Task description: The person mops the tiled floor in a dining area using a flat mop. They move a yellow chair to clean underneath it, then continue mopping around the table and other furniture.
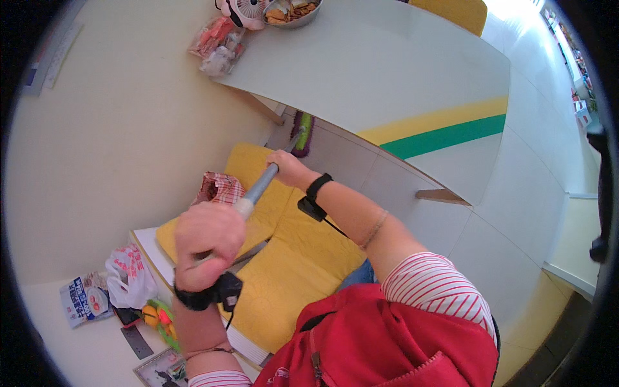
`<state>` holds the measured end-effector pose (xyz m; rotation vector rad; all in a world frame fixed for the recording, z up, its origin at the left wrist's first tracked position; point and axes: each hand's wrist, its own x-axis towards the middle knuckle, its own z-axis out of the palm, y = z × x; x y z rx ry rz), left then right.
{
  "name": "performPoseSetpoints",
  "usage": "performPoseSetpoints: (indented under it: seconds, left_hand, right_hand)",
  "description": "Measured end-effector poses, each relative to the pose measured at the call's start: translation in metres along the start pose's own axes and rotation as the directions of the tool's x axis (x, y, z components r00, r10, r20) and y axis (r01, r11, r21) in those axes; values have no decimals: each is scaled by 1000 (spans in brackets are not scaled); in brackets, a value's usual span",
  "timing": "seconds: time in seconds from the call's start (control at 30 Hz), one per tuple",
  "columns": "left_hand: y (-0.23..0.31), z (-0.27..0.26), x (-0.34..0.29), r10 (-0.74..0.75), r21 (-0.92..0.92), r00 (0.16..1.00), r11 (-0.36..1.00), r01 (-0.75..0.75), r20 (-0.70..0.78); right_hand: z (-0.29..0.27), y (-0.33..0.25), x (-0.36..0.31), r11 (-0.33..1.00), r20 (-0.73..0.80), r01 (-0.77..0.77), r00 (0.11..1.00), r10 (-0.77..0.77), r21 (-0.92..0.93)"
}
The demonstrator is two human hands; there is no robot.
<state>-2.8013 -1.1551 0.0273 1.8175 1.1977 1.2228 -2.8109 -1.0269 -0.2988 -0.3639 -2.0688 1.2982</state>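
Observation:
A mop (302, 133) with a green and purple head rests on the floor under the table's near edge. Its grey handle (260, 184) slants up toward me over the yellow seat. Wrapped round the top end of the handle is my left hand (209, 242), closed. Farther down the pole my right hand (289, 169) grips it, fingers curled round. Both wrists wear black straps with small dark boxes. Part of the pole between the right hand and the mop head is thin and partly hidden by that hand.
A white table (387, 58) with yellow and green stripes stands ahead, bearing a bowl of food (293, 14), a pink fan (248, 11) and plastic bags (219, 45). A yellow-cushioned bench (290, 271) lies below my arms. Bags and a phone-like slab (137, 342) sit at left.

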Motion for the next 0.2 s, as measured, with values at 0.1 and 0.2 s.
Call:
performPoseSetpoints:
  seconds: [0.1,0.2]
  left_hand:
    - [44,-2,8,68,-196,998,978,-70,-14]
    - [84,-16,16,95,-373,984,927,-31,154]
  right_hand:
    - [-31,-51,-31,998,15,-58,998,58,1]
    - [-72,-101,-66,990,97,-116,989,109,76]
